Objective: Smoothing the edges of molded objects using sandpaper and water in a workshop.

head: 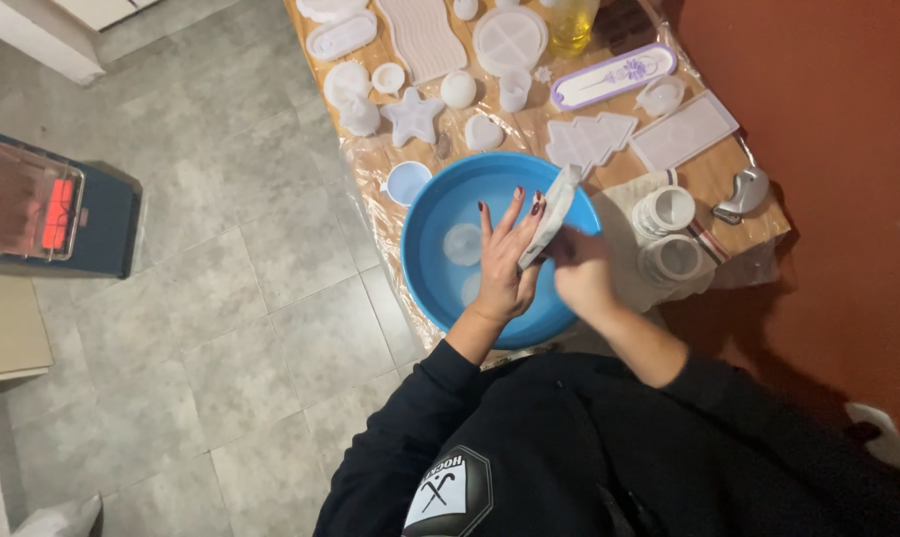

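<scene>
A flat, pale translucent mould (551, 214) is held over the blue basin (425, 234) — whitish, slim and elongated, with a rounded upper end. Its long axis runs on a slant, the upper end pointing away from the person and a little to the right, toward the tree-shaped mould (589, 139), the lower end dropping down between the two hands.

The left hand (504, 264) lies flat against the mould's left face, fingers spread and straight, dark-painted nails showing, so it presses rather than clasps. The right hand (581, 273) is closed around the lower end; its fingers are curled under and mostly hidden, but the piece is clearly held there.

Inside the basin, two round translucent pieces (463, 244) lie on the bottom, to the left of the hands. Just beside the basin's upper left rim stands a small white cup (407, 182). Beyond it, on a plastic-covered wooden table (713, 174), many white moulds are spread out — a star (413, 116), a heart (484, 132), a rectangular tray (683, 131) and a long purple-edged one (614, 76). Two round jar-like moulds (665, 234) rest on a cloth to the right of the basin. On the tiled floor (241, 328), well apart to the left, a heater (47, 204) glows red.
</scene>
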